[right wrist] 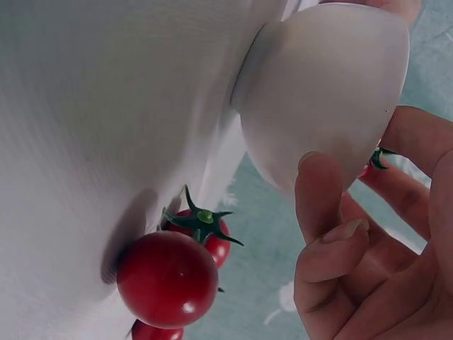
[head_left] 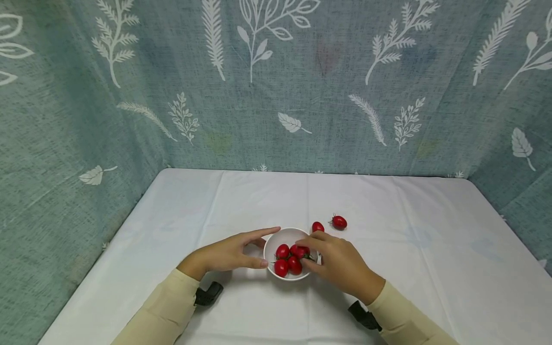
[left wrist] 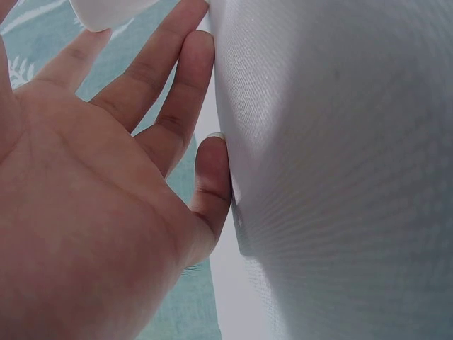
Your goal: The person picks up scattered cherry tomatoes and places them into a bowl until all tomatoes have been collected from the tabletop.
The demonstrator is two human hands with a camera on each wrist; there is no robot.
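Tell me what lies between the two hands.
The white bowl holding red cherry tomatoes sits between the left hand and right hand, in the head view.

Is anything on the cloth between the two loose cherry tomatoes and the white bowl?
Nothing visible. The nearer cherry tomato and the farther cherry tomato lie on bare tablecloth just behind the white bowl. Only the right hand, pinching a tomato over the bowl's right rim, sits close by; the left hand is on the bowl's other side.
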